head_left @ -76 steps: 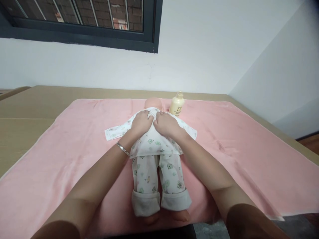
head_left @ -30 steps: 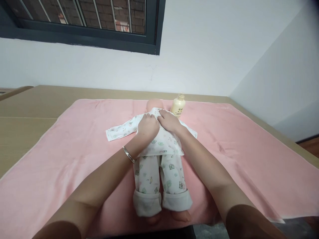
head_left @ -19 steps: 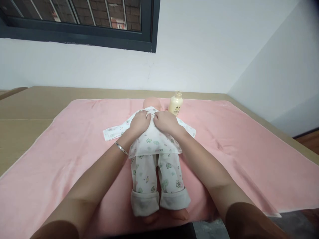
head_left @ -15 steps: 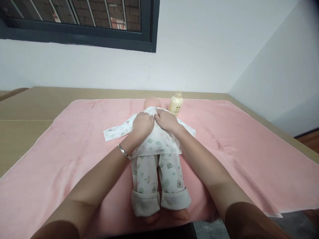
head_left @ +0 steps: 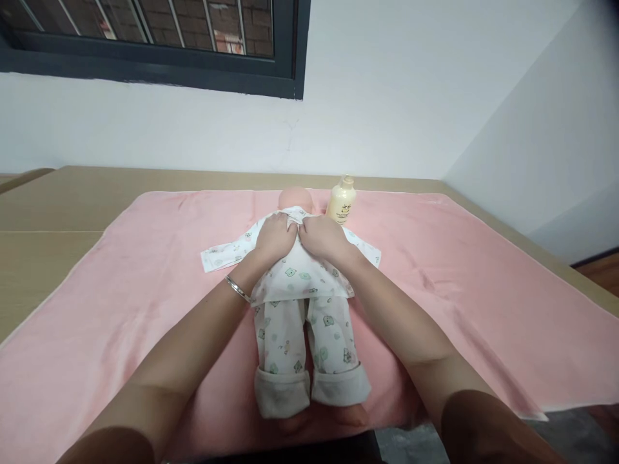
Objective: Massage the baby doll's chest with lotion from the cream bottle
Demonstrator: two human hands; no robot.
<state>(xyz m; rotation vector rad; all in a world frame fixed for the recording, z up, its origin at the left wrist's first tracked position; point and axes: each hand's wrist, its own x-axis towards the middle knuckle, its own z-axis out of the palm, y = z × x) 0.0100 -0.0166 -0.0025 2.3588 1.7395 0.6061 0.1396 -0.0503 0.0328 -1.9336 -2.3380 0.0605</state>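
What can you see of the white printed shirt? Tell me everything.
The long-sleeved shirt is white, thin-looking cloth with small, mostly green prints. It lies over the doll, sleeves spread to both sides, the lower hem overlapping the printed trousers. The left hand and right hand touch its upper part; whether they pinch the cloth is hidden.

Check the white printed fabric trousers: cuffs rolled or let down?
Rolled up: on the white printed fabric trousers, both legs end in plain, turned-up bands; the doll's feet show below.
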